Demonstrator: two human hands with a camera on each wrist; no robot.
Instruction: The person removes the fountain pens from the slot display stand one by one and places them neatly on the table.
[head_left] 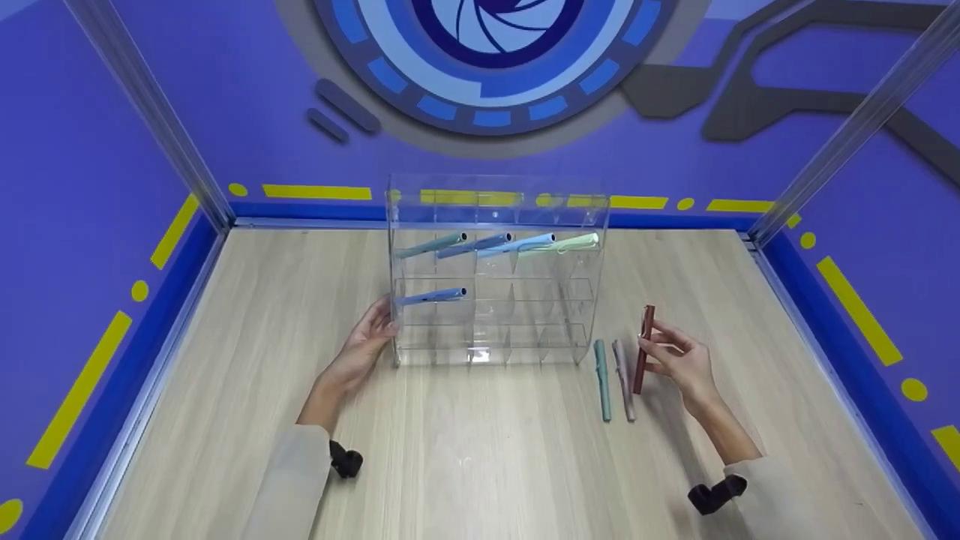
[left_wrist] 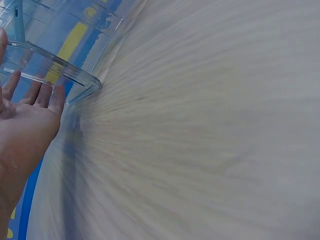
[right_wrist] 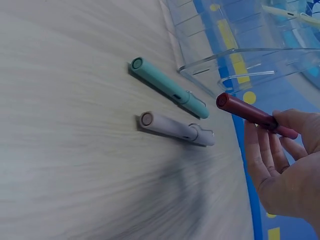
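Observation:
A clear plastic pen rack [head_left: 495, 289] with rows of compartments stands upright on the table. My left hand [head_left: 364, 341] holds its left side, the thumb at the front edge and the fingers along the side wall; the left wrist view shows this hand [left_wrist: 30, 125] at the rack's corner [left_wrist: 92, 85]. My right hand [head_left: 682, 367] pinches a dark red pen [head_left: 643, 352] between thumb and fingers, raised off the table right of the rack. Beside it lie a teal pen [head_left: 603, 381] and a pale lilac pen [head_left: 624, 381], clearer in the right wrist view.
In an upper row of the rack lie a dark teal pen [head_left: 435, 245], a blue pen [head_left: 476, 245], a light blue pen [head_left: 517, 244] and a pale green pen [head_left: 570, 244]. Another blue pen [head_left: 435, 295] lies lower left. Blue printed walls [head_left: 225, 112] enclose the wooden table [head_left: 465, 450].

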